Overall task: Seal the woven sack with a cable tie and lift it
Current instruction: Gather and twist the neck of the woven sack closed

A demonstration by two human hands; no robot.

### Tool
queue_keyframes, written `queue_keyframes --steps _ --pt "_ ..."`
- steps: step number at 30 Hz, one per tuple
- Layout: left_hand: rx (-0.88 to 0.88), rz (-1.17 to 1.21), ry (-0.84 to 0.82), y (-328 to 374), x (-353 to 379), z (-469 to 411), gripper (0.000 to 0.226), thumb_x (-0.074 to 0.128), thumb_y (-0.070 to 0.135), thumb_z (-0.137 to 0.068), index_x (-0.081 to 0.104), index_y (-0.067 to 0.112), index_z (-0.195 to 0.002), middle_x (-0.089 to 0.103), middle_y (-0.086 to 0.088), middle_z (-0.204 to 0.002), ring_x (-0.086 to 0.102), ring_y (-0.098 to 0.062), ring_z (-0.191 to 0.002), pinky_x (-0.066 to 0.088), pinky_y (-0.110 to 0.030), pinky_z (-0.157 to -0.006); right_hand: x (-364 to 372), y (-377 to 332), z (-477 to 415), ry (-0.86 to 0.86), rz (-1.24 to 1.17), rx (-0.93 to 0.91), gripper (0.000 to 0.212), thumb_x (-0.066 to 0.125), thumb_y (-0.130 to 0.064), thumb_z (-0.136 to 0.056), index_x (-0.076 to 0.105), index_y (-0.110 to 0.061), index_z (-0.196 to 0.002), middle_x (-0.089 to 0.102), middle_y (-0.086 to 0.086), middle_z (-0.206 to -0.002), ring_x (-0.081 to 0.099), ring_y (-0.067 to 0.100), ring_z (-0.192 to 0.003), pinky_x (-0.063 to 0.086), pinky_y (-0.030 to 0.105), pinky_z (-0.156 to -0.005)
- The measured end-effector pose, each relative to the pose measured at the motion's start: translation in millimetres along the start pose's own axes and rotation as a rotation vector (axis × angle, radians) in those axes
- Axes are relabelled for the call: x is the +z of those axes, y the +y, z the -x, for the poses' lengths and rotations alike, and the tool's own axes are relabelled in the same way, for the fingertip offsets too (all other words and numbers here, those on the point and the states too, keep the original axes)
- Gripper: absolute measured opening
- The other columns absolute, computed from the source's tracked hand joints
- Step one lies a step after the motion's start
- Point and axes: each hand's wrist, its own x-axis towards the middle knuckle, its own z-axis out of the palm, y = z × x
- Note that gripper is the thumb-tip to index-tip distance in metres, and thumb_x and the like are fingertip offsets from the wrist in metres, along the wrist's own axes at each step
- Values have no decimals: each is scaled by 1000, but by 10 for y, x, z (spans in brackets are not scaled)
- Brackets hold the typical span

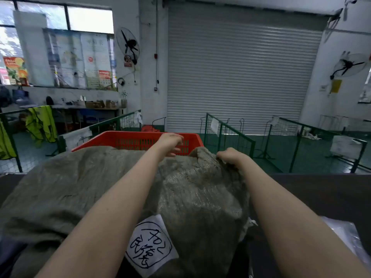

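Note:
A bulky grey-green woven sack (pixel 200 197) fills the middle of the view, with a white handwritten paper label (pixel 150 245) on its near face. My right hand (pixel 230 157) grips the sack's far top edge, fingers curled into the fabric. Over the far side, my left hand (pixel 170 143) reaches in front of the red crate, fingers bent and apart; I see nothing in it. No cable tie is visible.
A red plastic crate (pixel 128 139) stands just behind the sack. More grey-green sacking (pixel 66 187) is draped to the left. Green wire-mesh fences (pixel 228 133) divide the floor beyond, before a closed roller shutter (pixel 241 67). A dark surface (pixel 321 193) lies to the right.

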Motion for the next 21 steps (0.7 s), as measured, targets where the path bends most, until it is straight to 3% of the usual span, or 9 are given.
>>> queue_keyframes --steps 2,4,6,8,9,12,14,18,21 --pt "-13 -88 -60 -41 78 89 30 41 10 -95 57 11 -120 58 -5 -104 58 -18 -85 45 -19 -49 -3 41 7 -13 -38 38 46 39 -25 -95 46 5 -129 51 21 -133 52 35 -119 42 39 -98" --pt "-50 -151 -202 -184 186 163 22 40 15 -96 59 10 -107 56 -5 -92 54 -12 -62 37 -13 -35 -11 85 -7 -15 -161 79 51 34 -30 -97 40 2 -137 43 19 -143 47 33 -126 38 38 -102" --pt "-64 -270 -306 -308 252 201 19 42 18 -95 60 12 -93 54 -1 -79 50 -8 -53 39 -15 -42 -14 119 -50 -18 -261 109 56 28 -35 -99 30 -2 -144 35 19 -149 41 33 -132 34 39 -107" --pt "-28 -348 -329 -402 301 185 24 46 17 -93 63 10 -108 56 1 -87 56 -10 -74 46 -19 -64 -34 144 -60 -86 -320 131 59 27 -42 -98 30 -4 -144 39 19 -147 44 33 -129 36 38 -105" --pt "-20 -331 -313 -424 306 177 27 47 15 -93 62 9 -114 57 2 -89 56 -11 -79 48 -16 -65 -34 160 -63 -166 -328 147 62 29 -47 -96 35 -6 -142 46 20 -141 49 33 -123 38 38 -104" --pt "-72 -229 -302 -386 259 199 18 44 14 -95 61 10 -99 55 0 -76 49 -9 -61 42 -9 -42 -2 191 -94 -414 -266 164 73 41 -68 -82 51 -11 -127 61 14 -115 59 30 -104 46 39 -98" --pt "-114 -246 -334 -337 209 220 19 44 22 -96 59 13 -91 53 -1 -73 45 -9 -57 39 -13 -41 16 173 -95 -492 -260 146 71 46 -73 -76 53 -15 -116 61 12 -110 59 29 -103 46 39 -95" --pt "-140 -348 -360 -317 161 214 40 37 47 -92 61 16 -103 54 0 -81 43 -13 -61 32 -25 -54 15 63 -51 -517 -281 59 60 41 -71 -80 56 -18 -105 62 10 -102 60 24 -96 47 37 -93" --pt "-132 -392 -349 -329 157 209 32 41 43 -91 63 20 -90 53 0 -73 42 -14 -57 30 -26 -52 48 -28 -68 -344 -270 -17 61 46 -59 -86 51 -13 -125 60 10 -112 59 24 -97 45 35 -91"
